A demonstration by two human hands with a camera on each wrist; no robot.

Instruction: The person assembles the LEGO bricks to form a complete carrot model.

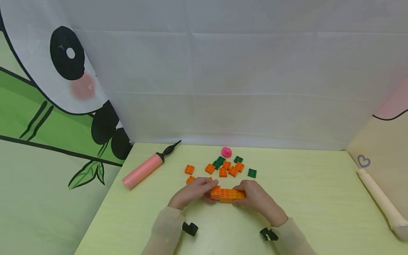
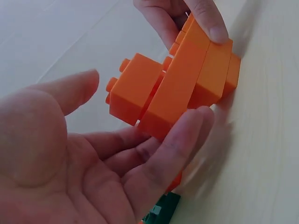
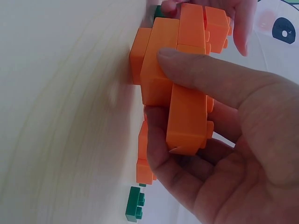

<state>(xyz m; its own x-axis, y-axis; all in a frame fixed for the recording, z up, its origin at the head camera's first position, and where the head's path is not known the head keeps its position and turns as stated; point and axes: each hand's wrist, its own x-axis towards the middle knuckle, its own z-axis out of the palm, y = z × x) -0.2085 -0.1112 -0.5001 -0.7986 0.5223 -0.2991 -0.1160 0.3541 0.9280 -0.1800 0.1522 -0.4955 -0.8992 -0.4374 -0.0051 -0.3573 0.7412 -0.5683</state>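
My right hand (image 1: 257, 199) grips a joined build of orange toy building bricks (image 1: 227, 195), thumb on the near side and fingers behind it. Several bricks are stacked in stepped layers, as the right wrist view shows. At the build's other end my left hand (image 1: 193, 193) has its fingers against or close beside the bricks, its thumb standing apart from them in the left wrist view. One orange brick (image 2: 135, 85) sits on top at that end, with a narrow gap under part of it. The build is held just over the table; whether it touches is unclear.
Behind the hands lie loose orange bricks (image 1: 189, 169), green bricks (image 1: 252, 173) and a round pink piece (image 1: 226, 152). A pink hand pump (image 1: 143, 170) with a black end rests at the left. Along the right edge is a pale stick-like object (image 1: 380, 202).
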